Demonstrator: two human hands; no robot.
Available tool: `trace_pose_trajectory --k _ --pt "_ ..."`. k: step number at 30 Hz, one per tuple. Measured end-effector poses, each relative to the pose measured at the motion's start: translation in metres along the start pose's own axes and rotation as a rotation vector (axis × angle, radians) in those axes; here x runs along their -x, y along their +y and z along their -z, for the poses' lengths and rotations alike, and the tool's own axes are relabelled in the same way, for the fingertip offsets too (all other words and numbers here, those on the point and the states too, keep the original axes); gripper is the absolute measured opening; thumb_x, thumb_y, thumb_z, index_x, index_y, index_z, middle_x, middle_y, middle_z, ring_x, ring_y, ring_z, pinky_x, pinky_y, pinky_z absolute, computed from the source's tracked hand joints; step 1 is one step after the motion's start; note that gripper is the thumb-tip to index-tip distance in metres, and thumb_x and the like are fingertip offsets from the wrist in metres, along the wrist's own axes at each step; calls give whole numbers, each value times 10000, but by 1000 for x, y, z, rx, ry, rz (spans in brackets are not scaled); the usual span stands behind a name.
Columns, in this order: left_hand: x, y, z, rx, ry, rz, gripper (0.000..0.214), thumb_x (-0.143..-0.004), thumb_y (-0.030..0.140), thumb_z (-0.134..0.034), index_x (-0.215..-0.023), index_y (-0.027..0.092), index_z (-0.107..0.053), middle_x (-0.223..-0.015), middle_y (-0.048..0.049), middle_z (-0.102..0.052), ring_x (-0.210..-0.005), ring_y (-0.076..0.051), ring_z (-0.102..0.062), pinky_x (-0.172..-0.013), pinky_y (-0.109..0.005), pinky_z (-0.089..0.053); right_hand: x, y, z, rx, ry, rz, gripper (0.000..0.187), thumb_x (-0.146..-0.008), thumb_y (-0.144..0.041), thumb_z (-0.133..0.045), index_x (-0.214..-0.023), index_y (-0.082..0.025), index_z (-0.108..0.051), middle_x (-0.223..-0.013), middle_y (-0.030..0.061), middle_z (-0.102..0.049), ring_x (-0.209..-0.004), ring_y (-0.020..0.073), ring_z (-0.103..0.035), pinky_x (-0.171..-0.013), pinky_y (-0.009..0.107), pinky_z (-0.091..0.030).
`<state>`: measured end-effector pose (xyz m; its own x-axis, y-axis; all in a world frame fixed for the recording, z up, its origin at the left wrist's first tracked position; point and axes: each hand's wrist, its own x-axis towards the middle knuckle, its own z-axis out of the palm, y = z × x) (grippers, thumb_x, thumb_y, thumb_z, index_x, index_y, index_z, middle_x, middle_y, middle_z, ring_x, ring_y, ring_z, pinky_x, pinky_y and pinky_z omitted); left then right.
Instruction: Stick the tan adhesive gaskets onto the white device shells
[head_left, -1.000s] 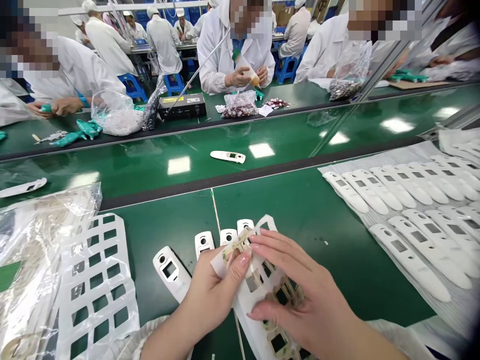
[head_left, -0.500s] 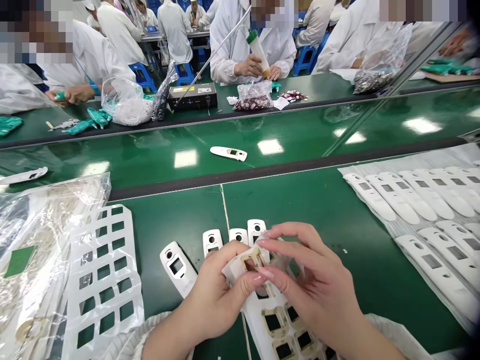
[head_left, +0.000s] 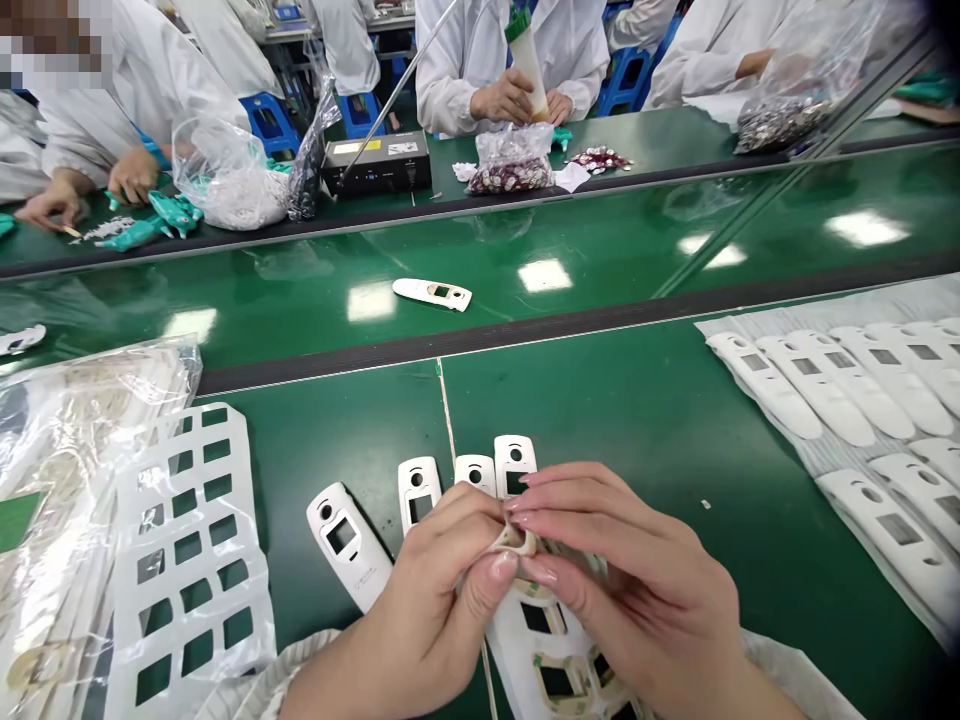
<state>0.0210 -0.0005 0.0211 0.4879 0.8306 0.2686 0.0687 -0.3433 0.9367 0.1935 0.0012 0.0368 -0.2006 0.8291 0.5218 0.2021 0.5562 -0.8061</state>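
In front of me, a white backing sheet of frame-shaped stickers (head_left: 511,640) hangs down below my hands, its square windows edged in tan. My left hand (head_left: 431,590) pinches the bent upper end between thumb and fingers. My right hand (head_left: 637,580) meets it there, thumb and fingertips closed on the same end. Between the fingertips a pale curled frame (head_left: 517,540) shows; whether it is still joined to the sheet is hidden. Just beyond the hands lie several white plastic housings (head_left: 349,545) with a round hole and a square window.
At left, a cut-out white sheet (head_left: 251,560) lies beside a clear plastic bag (head_left: 90,400). More white housings (head_left: 896,525) rest in rows on a white foam sheet (head_left: 806,455) at right. One housing (head_left: 433,293) lies on the green belt (head_left: 300,290); co-workers sit across it.
The sheet's upper end has bent and curled between my fingertips, and both hands have closed nearer together. The housing on the belt appears further left. A co-worker's hands at left have lowered to the table.
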Motion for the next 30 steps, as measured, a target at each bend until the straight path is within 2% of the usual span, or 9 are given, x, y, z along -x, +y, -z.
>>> trace_pose_trajectory --k 5,9,12,15,18,22,25,30 --pt "4 -4 -1 -84 35 19 198 -985 200 -396 -884 169 -564 -877 -49 -517 -842 -144 -504 -753 -262 -440 -2 -2 2 -28 36 -3 318 -750 52 -621 -928 -201 -691 -813 49 -699 -776 176 -647 -665 325 -582" --pt "8 -5 -2 -174 69 -4 169 -971 168 -423 -891 166 -573 -1186 -103 -479 -1135 -179 -475 -937 -274 -432 -2 -4 2 -17 1 -31 309 -755 27 -632 -941 -214 -683 -806 44 -687 -743 171 -627 -628 309 -572" --pt "7 -2 -2 -136 48 -48 164 -961 126 -420 -980 160 -579 -1293 -102 -486 -1201 -164 -490 -993 -247 -428 2 -3 1 39 -26 -46 346 -776 -3 -618 -1029 -231 -680 -835 52 -668 -753 172 -616 -599 293 -565" --pt "5 3 -2 -107 78 -105 239 -967 140 -407 -1126 136 -585 -1273 -115 -542 -1205 -173 -519 -1066 -285 -413 6 -2 0 57 -32 -48 375 -787 -6 -583 -1075 -228 -672 -873 65 -649 -782 176 -612 -604 293 -562" --pt "4 4 -4 -103 112 -142 267 -965 155 -418 -1160 118 -597 -1219 -131 -599 -1194 -198 -545 -1054 -324 -447 7 -1 0 -15 -61 -77 354 -796 -11 -584 -1055 -232 -679 -872 56 -639 -778 164 -609 -626 284 -567" --pt "4 3 -7 -101 178 -167 221 -947 158 -461 -1076 135 -639 -1131 -121 -660 -1132 -208 -591 -1000 -340 -498 7 -1 0 -173 -112 -168 316 -823 -67 -608 -1055 -268 -683 -862 47 -628 -786 168 -606 -649 293 -569" --pt "3 5 -7 -128 193 -185 181 -912 116 -501 -988 124 -664 -1094 -119 -686 -1103 -197 -611 -982 -307 -511 8 2 0 -295 -142 -269 252 -847 -133 -624 -1026 -298 -689 -852 32 -611 -796 166 -607 -677 299 -564" --pt "2 9 -3 -108 215 -171 195 -913 101 -499 -971 97 -684 -1052 -133 -696 -1076 -198 -626 -951 -305 -530 10 5 -1 -261 -78 -383 187 -820 -214 -697 -994 -276 -668 -842 20 -600 -754 148 -607 -623 253 -535"
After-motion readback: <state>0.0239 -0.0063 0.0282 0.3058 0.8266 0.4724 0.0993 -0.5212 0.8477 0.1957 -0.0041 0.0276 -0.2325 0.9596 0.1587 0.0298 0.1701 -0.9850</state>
